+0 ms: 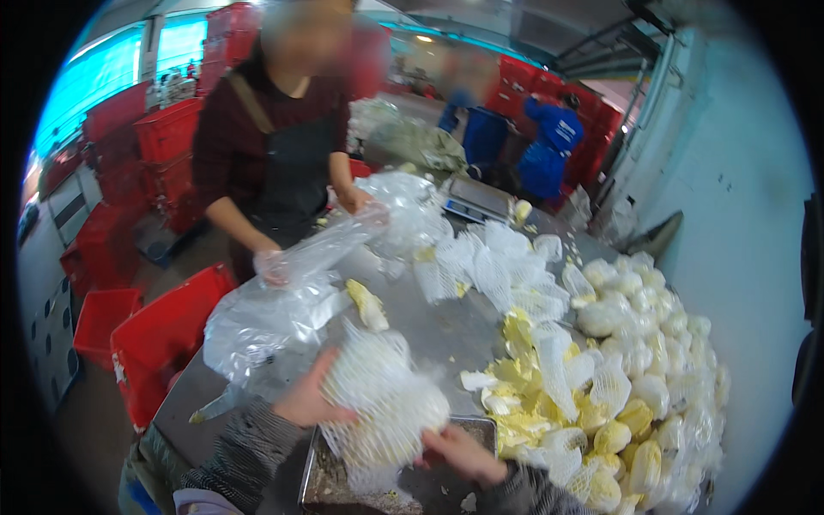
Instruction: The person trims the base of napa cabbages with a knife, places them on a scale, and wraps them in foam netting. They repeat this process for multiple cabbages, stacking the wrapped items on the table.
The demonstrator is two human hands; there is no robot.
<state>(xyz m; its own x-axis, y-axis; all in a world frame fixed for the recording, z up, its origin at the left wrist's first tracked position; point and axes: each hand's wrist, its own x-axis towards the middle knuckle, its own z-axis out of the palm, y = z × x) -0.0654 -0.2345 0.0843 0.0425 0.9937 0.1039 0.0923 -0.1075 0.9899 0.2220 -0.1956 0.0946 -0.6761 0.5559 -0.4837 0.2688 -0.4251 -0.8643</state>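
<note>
Two napa cabbages in white foam net sleeves are between my hands, above a metal tray (pixel 309 476). My left hand (pixel 315 393) grips the farther netted cabbage (pixel 367 364) from its left side. The nearer netted cabbage (pixel 393 418) has its pale butt end towards the right. Against that butt end rest the fingers of my right hand (pixel 460 450), holding it from the right. Motion blurs both hands and the netting, and the undersides of the cabbages are hidden. A loose yellow cabbage leaf piece (pixel 367 304) lies just beyond on the metal table (pixel 431 335).
Loose foam nets (pixel 502 264), trimmed yellow leaves (pixel 515 386) and a heap of wrapped cabbages (pixel 650 347) cover the right side. Across the table a person (pixel 277 141) handles clear plastic bags (pixel 277 322). A scale (pixel 479 196) stands at the back; red crates (pixel 167 341) stand left.
</note>
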